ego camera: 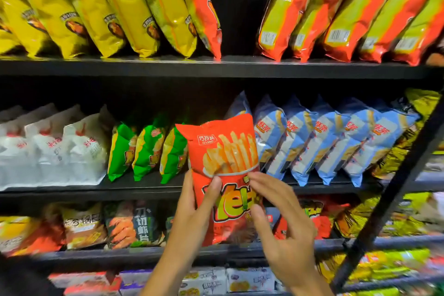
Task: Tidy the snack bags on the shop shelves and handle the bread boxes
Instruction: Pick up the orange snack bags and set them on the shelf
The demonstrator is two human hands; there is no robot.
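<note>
Clearly mid-tidying: the left hand (192, 209) grips the red fries bag (223, 166) at centre frame, fingers curled round its edge; the right hand (283, 230) touches its front, fingers relaxed. Next, probably slot it between the green bags (149, 149) at nine o'clock and blue bags (324, 137) at three.

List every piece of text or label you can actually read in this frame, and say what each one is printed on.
"巧玲珑" over small Latin lettering too blurred to spell: white logo on the orange fries bag that the left hand holds.
"Ye!": large letters on the same bag, partly covered by the right hand.
"刀切虾片": dark bag, lower shelf.
Barcodes, other bags: unreadable.
</note>
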